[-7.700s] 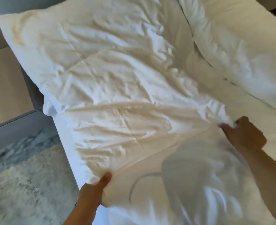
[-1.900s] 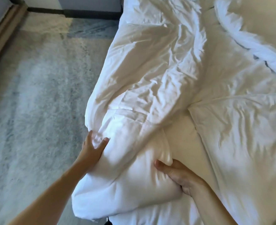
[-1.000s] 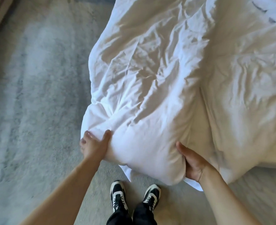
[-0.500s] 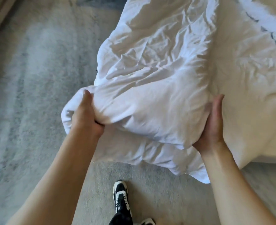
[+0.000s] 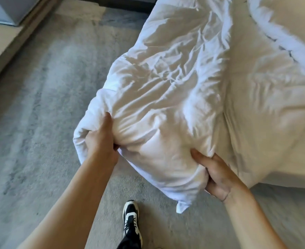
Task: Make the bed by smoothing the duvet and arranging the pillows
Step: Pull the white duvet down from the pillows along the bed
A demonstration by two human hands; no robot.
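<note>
A crumpled white duvet (image 5: 169, 83) lies bunched along the left side of the bed and hangs over its foot corner. My left hand (image 5: 101, 141) is closed around the duvet's thick left edge, thumb on top. My right hand (image 5: 214, 175) grips the bunched lower end from underneath, fingers dug into the fabric. The end between my hands is lifted off the bed, with a small corner dangling below. To the right lies the paler sheet-covered mattress (image 5: 274, 123). A white pillow edge (image 5: 281, 33) shows at the top right.
Grey mottled carpet (image 5: 40, 105) covers the floor left of and below the bed. My black-and-white shoe (image 5: 131, 221) stands on it just under the duvet's hanging corner. A beige and grey wall base (image 5: 9, 33) runs along the upper left.
Both hands have shifted their hold on the duvet end: the right hand moved from the side to underneath, the left slid lower. The bunched end now hangs lower and nearer to me.
</note>
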